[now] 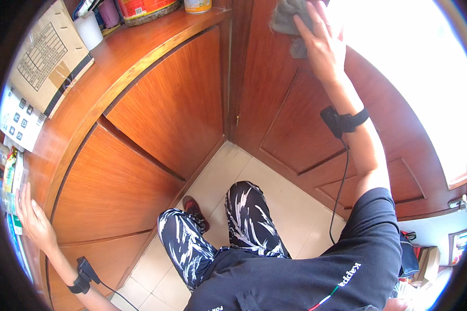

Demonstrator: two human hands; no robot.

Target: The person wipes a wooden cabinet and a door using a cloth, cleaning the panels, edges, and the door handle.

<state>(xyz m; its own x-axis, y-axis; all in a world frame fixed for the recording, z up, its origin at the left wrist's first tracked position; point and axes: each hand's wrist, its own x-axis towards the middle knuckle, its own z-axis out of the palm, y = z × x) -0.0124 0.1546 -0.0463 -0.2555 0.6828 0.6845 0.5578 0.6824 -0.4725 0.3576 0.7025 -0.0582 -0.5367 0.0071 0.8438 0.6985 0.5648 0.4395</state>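
Note:
My right hand [323,42] is raised at the top, its fingers over a crumpled grey cloth [290,17] held against a reddish-brown wooden door [295,116]. A loose end of the cloth hangs below the palm. At the far left, my left hand [35,221] lies at the edge of the wooden cabinet top [113,74], fingers stretched out and holding nothing. Small packages [11,171] are close to its fingertips; I cannot tell whether they touch. Both wrists wear black straps with cabled boxes.
On the cabinet top are a cardboard box [43,58], a printed white box [21,116], a white cup [88,31] and a red-labelled container [146,9]. Bright glare washes out the door's right side. A metal latch [463,200] sticks out there. Pale floor tiles [284,186] lie below.

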